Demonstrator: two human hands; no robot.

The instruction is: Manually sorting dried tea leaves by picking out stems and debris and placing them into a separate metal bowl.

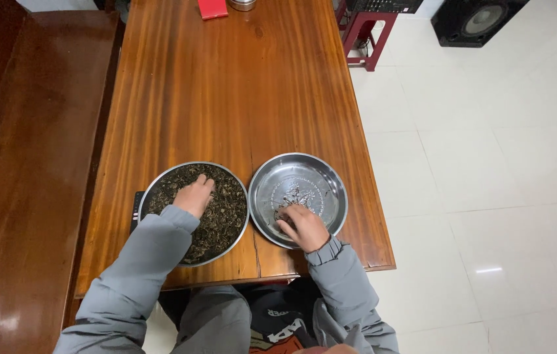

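Leaves (pixel 222 216), dark, dried: nearly all heaped in left tray (pixel 160 180) on counter (pixel 226 85). Right tray (pixel 331 180) holds a small scatter; sorting judged barely begun. Left hand (pixel 194 195) lies loosely spread on the heap; right hand (pixel 304 227) pinches at the scatter, grasp unclear.

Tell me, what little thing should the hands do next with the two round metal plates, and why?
Probably the left hand should pinch a few more dried leaves from the full plate and bring them to the nearly empty plate. The right hand rests there on only a small pile.
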